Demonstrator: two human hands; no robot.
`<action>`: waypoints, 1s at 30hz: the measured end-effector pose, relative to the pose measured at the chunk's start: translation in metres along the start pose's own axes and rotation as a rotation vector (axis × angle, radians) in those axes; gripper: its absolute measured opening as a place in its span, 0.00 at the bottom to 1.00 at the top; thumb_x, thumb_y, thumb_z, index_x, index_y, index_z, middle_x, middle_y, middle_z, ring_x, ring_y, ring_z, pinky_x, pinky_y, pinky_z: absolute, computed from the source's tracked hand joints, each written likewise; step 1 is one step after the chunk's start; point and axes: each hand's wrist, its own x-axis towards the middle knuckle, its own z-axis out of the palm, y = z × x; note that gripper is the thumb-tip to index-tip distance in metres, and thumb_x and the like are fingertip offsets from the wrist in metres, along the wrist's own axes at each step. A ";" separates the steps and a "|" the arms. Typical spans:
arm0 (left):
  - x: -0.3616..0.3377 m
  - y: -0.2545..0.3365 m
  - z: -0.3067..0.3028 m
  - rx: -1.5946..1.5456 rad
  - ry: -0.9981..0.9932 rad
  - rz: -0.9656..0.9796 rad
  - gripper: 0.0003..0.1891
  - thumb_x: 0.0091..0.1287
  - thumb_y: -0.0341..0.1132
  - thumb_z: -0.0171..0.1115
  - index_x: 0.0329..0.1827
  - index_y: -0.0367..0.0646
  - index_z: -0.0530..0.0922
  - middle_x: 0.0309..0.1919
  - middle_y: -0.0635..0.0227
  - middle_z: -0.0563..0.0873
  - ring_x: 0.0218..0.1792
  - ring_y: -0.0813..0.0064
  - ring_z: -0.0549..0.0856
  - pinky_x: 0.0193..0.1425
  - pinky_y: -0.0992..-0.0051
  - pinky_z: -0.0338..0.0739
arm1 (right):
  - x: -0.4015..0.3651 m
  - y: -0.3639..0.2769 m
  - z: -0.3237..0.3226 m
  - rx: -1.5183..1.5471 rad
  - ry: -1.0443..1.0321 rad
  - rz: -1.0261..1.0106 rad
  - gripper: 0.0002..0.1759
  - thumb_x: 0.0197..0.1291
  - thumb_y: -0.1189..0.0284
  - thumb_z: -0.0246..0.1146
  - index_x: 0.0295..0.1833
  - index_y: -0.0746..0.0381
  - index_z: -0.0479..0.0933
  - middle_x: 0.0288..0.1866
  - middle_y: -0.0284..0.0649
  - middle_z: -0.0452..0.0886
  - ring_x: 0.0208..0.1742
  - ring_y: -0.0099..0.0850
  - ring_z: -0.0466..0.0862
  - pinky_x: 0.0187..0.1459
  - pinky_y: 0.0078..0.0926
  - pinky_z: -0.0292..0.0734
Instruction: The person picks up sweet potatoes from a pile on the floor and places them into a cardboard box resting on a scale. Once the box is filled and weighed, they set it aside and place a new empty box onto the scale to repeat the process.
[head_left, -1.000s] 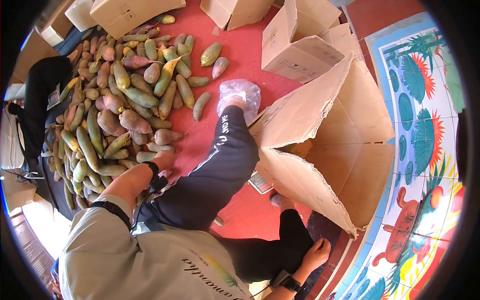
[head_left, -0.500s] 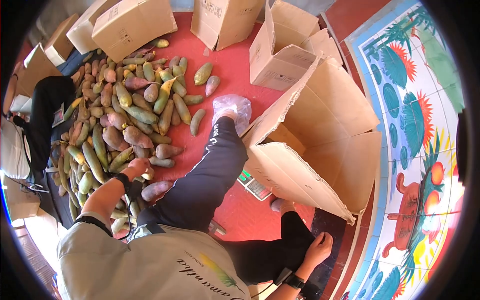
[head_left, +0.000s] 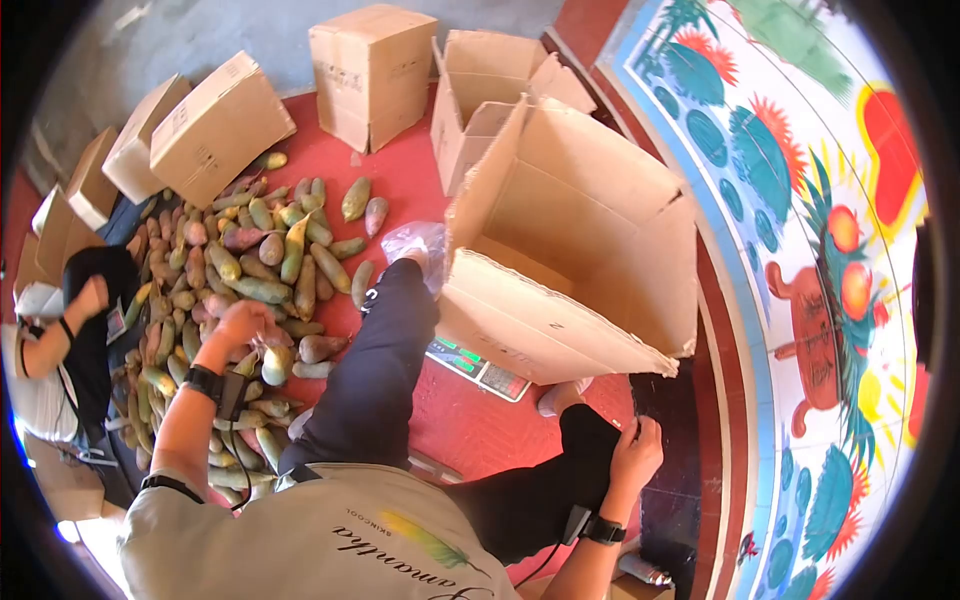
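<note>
My left hand [head_left: 246,328] is over the pile of green, yellow and reddish-brown tubers [head_left: 262,288], its fingers closed round the top of a yellow-green tuber [head_left: 277,365]. Beside my bent knee, my right hand [head_left: 637,455] is raised with its fingers curled in, and nothing shows in it. A large open carton [head_left: 570,325] stands tilted over a scale with green digits [head_left: 478,372]. Its inside shows bare cardboard as far as I can see. My foot, in a clear plastic cover [head_left: 415,240], is against the carton's left side.
Another person's hand [head_left: 92,296] is at the far left, near the pile. Behind the pile lie closed cartons [head_left: 222,128]. An upright carton [head_left: 372,78] and a smaller open one [head_left: 460,150] stand at the back. A painted tile wall [head_left: 790,300] runs along the right.
The view has shifted, so the cartons and floor sit differently in it. My left hand has lifted with the yellow-green tuber, which now shows clearly below the fingers. My right hand stays by the knee.
</note>
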 end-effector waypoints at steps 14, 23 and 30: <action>-0.011 0.375 -0.111 -0.595 0.437 1.124 0.11 0.70 0.33 0.49 0.47 0.35 0.74 0.41 0.63 0.80 0.44 0.71 0.82 0.57 0.72 0.72 | -0.004 0.004 0.001 0.062 0.065 0.051 0.05 0.56 0.73 0.59 0.34 0.63 0.75 0.31 0.47 0.77 0.30 0.47 0.79 0.30 0.41 0.74; 0.026 0.448 -0.020 -0.798 0.000 0.999 0.07 0.70 0.31 0.48 0.40 0.41 0.75 0.35 0.65 0.81 0.37 0.70 0.85 0.49 0.73 0.74 | -0.007 0.007 -0.003 0.074 0.060 0.070 0.05 0.57 0.73 0.59 0.34 0.63 0.75 0.31 0.46 0.77 0.30 0.47 0.79 0.30 0.41 0.74; 0.026 0.418 0.062 -0.357 -0.245 0.896 0.07 0.68 0.28 0.47 0.37 0.38 0.75 0.32 0.66 0.81 0.33 0.74 0.84 0.42 0.76 0.76 | -0.006 0.007 -0.005 0.073 0.059 0.065 0.05 0.58 0.72 0.58 0.35 0.63 0.75 0.32 0.47 0.77 0.30 0.47 0.79 0.29 0.41 0.74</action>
